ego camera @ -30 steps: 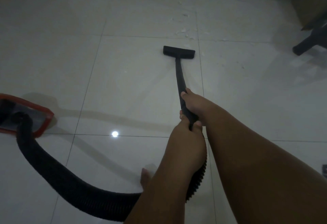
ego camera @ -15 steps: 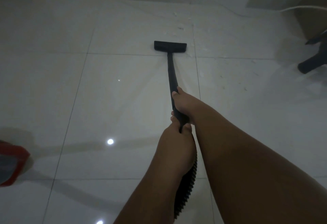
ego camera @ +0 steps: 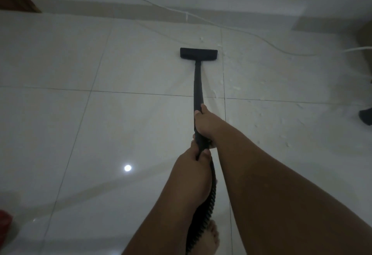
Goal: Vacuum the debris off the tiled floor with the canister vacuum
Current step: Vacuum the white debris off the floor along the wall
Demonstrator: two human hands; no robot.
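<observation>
While round wand [ego camera: 198, 81]: left fist [ego camera: 191, 171], right fist [ego camera: 205, 124].

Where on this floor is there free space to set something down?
Free: the tiles left of the wand, from the nozzle back to the canister. Crowded: right of the wand lies scattered debris, with a white cord beyond.

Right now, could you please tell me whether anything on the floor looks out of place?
Yes. White debris lies scattered over the tiles right of the nozzle, not yet vacuumed. A white cord also trails loose across the floor just beyond the nozzle, where it might get snagged.
</observation>
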